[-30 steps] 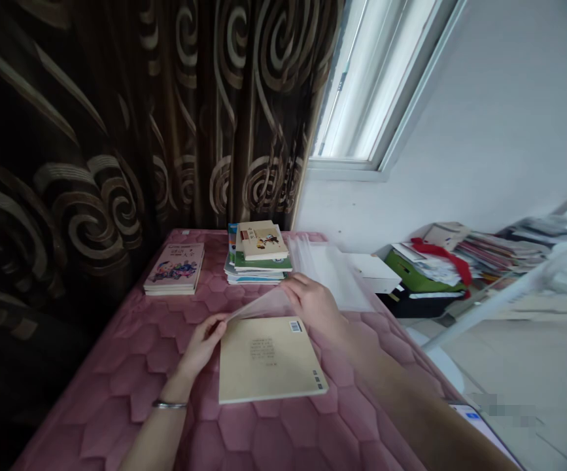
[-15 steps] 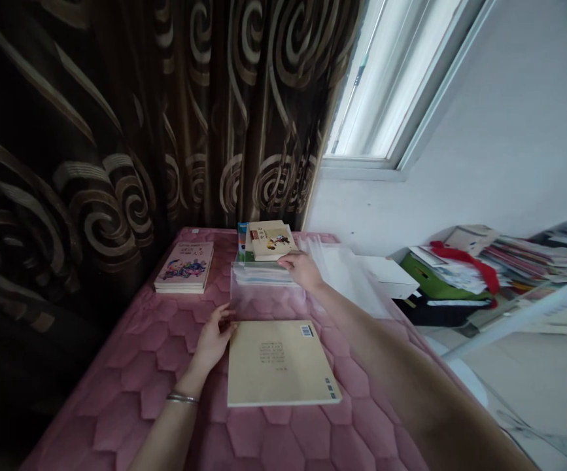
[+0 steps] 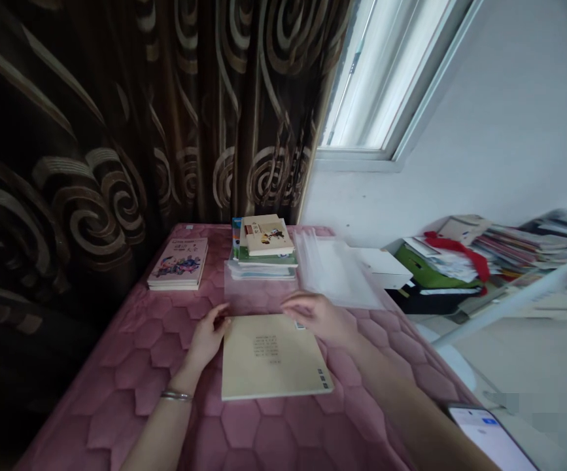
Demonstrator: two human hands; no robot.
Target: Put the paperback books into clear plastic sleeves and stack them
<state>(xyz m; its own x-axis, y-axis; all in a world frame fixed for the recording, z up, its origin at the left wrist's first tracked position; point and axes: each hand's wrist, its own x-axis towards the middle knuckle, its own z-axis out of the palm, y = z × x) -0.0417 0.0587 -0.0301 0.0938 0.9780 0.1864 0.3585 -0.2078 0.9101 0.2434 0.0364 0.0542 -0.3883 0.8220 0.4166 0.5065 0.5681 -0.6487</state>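
A cream book (image 3: 273,360) lies back cover up on the pink quilted surface, with small print in its middle. A clear plastic book cover (image 3: 258,294) reaches past its far edge and lies nearly flat. At the far left corner of the book, my left hand (image 3: 208,337) has its fingers bent, thumb and forefinger at the edge of the plastic. My right hand (image 3: 317,315) is over the far right corner, partly hiding the barcode. Its fingers are stretched out side by side above the plastic, and I see nothing held in them.
Beyond the plastic stands a stack of books (image 3: 266,235). Two or so books (image 3: 178,261) lie to the left, clear plastic covers (image 3: 335,271) to the right. A white box (image 3: 381,265) sits behind those. A phone (image 3: 489,435) is at the lower right, and a dark curtain (image 3: 189,131) hangs behind.
My right hand has come back from the far edge of the plastic to the book's far right corner. The plastic flap lies lower. A phone has come into view.
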